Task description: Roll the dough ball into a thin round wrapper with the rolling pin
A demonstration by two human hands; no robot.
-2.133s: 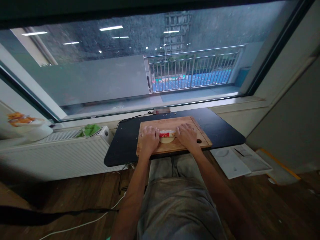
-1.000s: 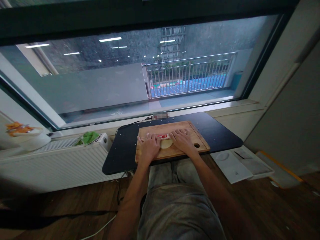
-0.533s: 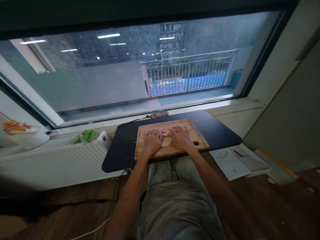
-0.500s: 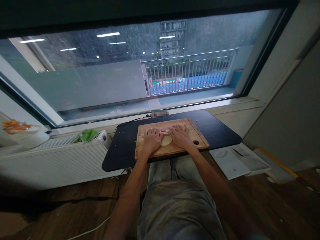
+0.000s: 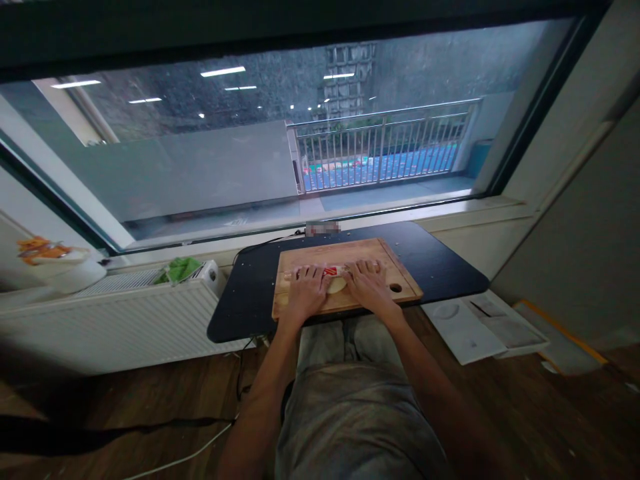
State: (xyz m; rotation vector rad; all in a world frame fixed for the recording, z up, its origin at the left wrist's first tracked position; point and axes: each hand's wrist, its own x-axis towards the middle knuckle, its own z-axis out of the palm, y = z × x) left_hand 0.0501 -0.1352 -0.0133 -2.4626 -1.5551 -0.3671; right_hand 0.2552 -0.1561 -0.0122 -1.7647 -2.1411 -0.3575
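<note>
A wooden cutting board [image 5: 350, 254] lies on a small black table [image 5: 440, 267] in front of me. On the board is a pale flat piece of dough [image 5: 337, 286]. A rolling pin with a red-and-white label [image 5: 331, 271] rests across the dough's far side. My left hand [image 5: 306, 293] presses on the pin's left end with fingers stretched flat. My right hand [image 5: 370, 287] lies the same way on the right end. The hands hide both ends of the pin and part of the dough.
A white radiator [image 5: 125, 313] stands to the left, with a green cloth [image 5: 177, 270] on top. White flat boxes [image 5: 480, 323] lie on the wooden floor to the right. A cable [image 5: 185, 453] runs over the floor. A large window is just behind the table.
My hands went from curled around the pin to flat with fingers stretched out. The pin rolled away from me to the dough's far side.
</note>
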